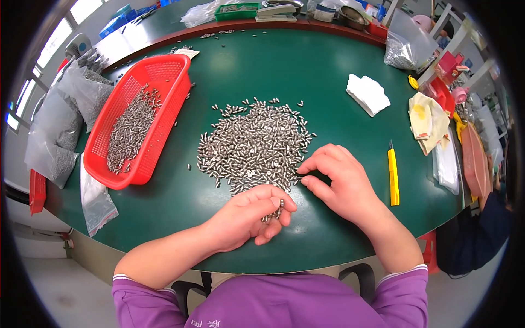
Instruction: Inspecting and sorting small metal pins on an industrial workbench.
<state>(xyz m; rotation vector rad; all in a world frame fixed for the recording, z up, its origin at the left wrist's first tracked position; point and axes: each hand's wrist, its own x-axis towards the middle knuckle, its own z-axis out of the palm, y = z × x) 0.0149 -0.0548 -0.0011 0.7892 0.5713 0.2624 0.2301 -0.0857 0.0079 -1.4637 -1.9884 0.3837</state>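
A wide pile of small silver metal pieces (254, 145), short and bullet-shaped, is spread over the green tabletop in front of me. My left hand (251, 216) is palm-up just below the pile's near edge, its fingers curled around several of these metal pieces (272, 216). One piece shows between the thumb and index finger. At the right edge of the pile, my right hand (336, 177) rests low, thumb and index finger slightly apart beside the loose pieces. To the left of the pile, a red perforated plastic basket (158, 156) holds more of the same pieces.
Filled clear plastic bags (57, 123) crowd the far left. A yellow utility knife (393, 175) and folded white paper (367, 94) lie to the right, near a stained cloth (426, 123). A green tray (236, 12) stands beyond the raised back edge. An empty-looking zip bag (97, 202) overhangs the left edge.
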